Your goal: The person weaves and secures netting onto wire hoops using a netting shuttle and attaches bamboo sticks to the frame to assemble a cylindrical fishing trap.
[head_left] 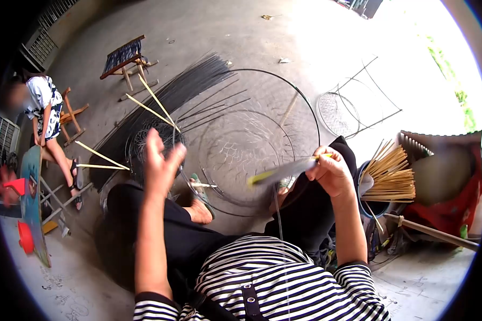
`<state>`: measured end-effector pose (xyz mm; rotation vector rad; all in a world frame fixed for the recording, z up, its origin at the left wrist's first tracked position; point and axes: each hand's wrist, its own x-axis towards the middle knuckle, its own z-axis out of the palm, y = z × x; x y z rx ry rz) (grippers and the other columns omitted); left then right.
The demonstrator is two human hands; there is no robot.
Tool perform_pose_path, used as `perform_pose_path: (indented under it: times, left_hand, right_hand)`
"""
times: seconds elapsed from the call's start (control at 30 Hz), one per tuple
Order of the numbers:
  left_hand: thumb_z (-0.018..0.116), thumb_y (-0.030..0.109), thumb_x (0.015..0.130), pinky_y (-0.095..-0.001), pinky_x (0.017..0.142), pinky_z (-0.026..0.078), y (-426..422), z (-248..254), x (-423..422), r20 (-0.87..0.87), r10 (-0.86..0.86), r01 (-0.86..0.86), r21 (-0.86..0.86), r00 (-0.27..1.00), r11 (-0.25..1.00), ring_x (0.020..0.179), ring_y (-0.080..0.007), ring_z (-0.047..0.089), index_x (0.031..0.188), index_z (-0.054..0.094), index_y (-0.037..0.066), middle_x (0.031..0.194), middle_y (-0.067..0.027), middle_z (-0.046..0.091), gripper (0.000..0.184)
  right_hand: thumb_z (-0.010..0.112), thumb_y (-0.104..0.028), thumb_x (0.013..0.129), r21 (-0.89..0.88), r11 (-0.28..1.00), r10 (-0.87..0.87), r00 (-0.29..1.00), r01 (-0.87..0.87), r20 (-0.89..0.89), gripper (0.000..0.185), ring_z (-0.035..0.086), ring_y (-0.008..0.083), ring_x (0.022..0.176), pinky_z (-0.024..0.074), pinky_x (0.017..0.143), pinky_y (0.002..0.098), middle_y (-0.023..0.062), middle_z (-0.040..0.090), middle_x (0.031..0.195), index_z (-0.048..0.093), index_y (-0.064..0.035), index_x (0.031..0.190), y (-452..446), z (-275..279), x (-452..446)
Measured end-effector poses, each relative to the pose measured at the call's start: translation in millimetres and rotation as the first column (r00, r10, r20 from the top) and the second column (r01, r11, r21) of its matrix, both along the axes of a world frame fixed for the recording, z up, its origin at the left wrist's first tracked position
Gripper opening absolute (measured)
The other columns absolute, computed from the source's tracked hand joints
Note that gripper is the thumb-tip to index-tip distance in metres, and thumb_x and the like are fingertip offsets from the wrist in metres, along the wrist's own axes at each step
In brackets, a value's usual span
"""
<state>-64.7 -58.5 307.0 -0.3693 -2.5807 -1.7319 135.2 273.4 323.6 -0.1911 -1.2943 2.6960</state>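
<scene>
My right hand [331,170] grips one end of a long netting shuttle [284,172], yellow at both ends with a grey middle, blurred by motion. A thin pale line [279,214] hangs below the shuttle and runs down over the striped shirt. My left hand [162,163] is raised, thumb and fingers apart, with nothing in it. Between and beyond both hands lies a large dark hoop [311,107] with thin netting [241,150] inside it. A smaller bundle of netting [144,142] is behind my left hand, with pale sticks [152,109] above it.
Dark rods [198,80] lie on the floor ahead. A folding stool [124,59] stands beyond them. At left a person [45,107] sits by a tilted board [32,187]. At right are a bucket of sticks [388,179], a red bag [450,214] and a framed net [337,113].
</scene>
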Motion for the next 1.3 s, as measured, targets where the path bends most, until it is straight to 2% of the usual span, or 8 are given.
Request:
perform_pose_path:
  times: [0.27, 0.43, 0.53, 0.73, 0.93, 1.03, 1.13, 1.3]
  left_hand:
    - [0.041, 0.0, 0.087, -0.0266, 0.06, 0.051, -4, 17, 19, 0.109, -0.101, 0.118, -0.16, 0.989, 0.98, 0.068, -0.0141, 0.061, 0.125, 0.046, -0.001, 0.078, -0.0089, 0.063, 0.038]
    - [0.044, -0.003, 0.084, -0.0331, 0.075, 0.049, -10, 14, 14, 0.202, -0.247, 0.299, -0.284, 0.948, 0.911, 0.08, -0.0218, 0.062, 0.131, 0.04, -0.003, 0.088, -0.0145, 0.063, 0.048]
    - [0.051, -0.005, 0.077, -0.0397, 0.097, 0.039, 15, 17, 33, -0.33, -0.197, -0.072, -0.65, 0.923, 0.756, 0.112, -0.0306, 0.051, 0.136, 0.035, 0.0, 0.118, -0.0188, 0.053, 0.061]
    - [0.045, -0.009, 0.082, -0.0358, 0.101, 0.04, 109, 67, 92, -0.397, -0.688, 0.731, -0.06, 0.607, 0.679, 0.118, -0.0292, 0.051, 0.133, 0.042, 0.002, 0.127, -0.0166, 0.052, 0.053]
    - [0.054, 0.001, 0.082, -0.027, 0.083, 0.044, 146, 82, 92, 0.038, -0.961, 0.911, 0.311, 0.274, 0.272, 0.092, -0.0157, 0.052, 0.134, 0.038, -0.002, 0.099, -0.0082, 0.053, 0.054]
    - [0.056, 0.001, 0.082, -0.0189, 0.059, 0.044, 124, 98, 64, 0.154, -0.915, 0.826, 0.395, 0.373, 0.403, 0.06, -0.0029, 0.047, 0.13, 0.04, -0.005, 0.069, 0.0038, 0.052, 0.052]
    - [0.055, -0.001, 0.08, -0.0191, 0.058, 0.043, 118, 92, 67, 0.139, -0.892, 0.799, 0.401, 0.43, 0.448, 0.06, -0.0044, 0.049, 0.12, 0.051, -0.004, 0.064, 0.0022, 0.051, 0.04]
    - [0.054, 0.002, 0.08, -0.0209, 0.061, 0.045, 100, 94, 48, 0.084, -0.787, 0.607, 0.588, 0.612, 0.534, 0.061, -0.007, 0.052, 0.107, 0.059, -0.001, 0.065, 0.0017, 0.054, 0.028]
  right_hand:
    - [0.045, -0.038, 0.097, -0.319, 0.948, 0.094, 0.97, -0.018, 0.222, 0.028, 0.051, 0.0138, 0.056, 0.0419, 0.049, 0.0269, 0.0038, 0.05, 0.073, 0.048, -0.0098, 0.099, -16, 24, 15]
    - [0.036, -0.032, 0.1, -0.03, 0.982, -0.176, 0.964, 0.185, 0.198, 0.028, 0.048, 0.0148, 0.052, 0.0418, 0.05, 0.027, 0.0044, 0.049, 0.07, 0.047, -0.0066, 0.103, -33, 48, 34]
    - [0.045, -0.016, 0.097, -0.521, 0.826, -0.249, 0.969, 0.215, 0.005, 0.025, 0.046, 0.0136, 0.072, 0.0417, 0.068, 0.0271, 0.007, 0.051, 0.093, 0.044, -0.001, 0.116, -13, 42, 46]
    - [0.047, 0.001, 0.091, -0.717, 0.665, -0.319, 0.948, 0.21, -0.017, 0.042, 0.051, 0.013, 0.073, 0.0449, 0.056, 0.0211, 0.0128, 0.055, 0.099, 0.034, 0.0027, 0.131, 4, 52, 39]
    - [0.06, 0.002, 0.081, 0.475, 0.853, 0.169, 0.975, -0.217, 0.143, 0.057, 0.052, 0.0116, 0.055, 0.0405, 0.046, 0.0216, 0.0133, 0.061, 0.081, 0.041, -0.0036, 0.135, -46, 134, 53]
    - [0.057, -0.003, 0.088, 0.896, -0.014, 0.088, 0.892, -0.444, 0.444, 0.032, 0.055, 0.0106, 0.062, 0.0431, 0.054, 0.0258, 0.0043, 0.062, 0.075, 0.05, 0.0006, 0.119, -8, 130, 66]
    - [0.058, -0.008, 0.088, 0.739, 0.607, 0.054, 0.942, -0.294, 0.331, 0.023, 0.058, 0.0143, 0.065, 0.0462, 0.058, 0.0286, 0.0053, 0.064, 0.076, 0.056, 0.0003, 0.11, 13, 114, 87]
    - [0.044, -0.021, 0.098, 0.201, 0.758, -0.56, 0.777, 0.621, -0.288, 0.018, 0.057, 0.0276, 0.099, 0.04, 0.098, 0.0464, 0.0113, 0.061, 0.097, 0.053, -0.0062, 0.1, 3, 101, 75]
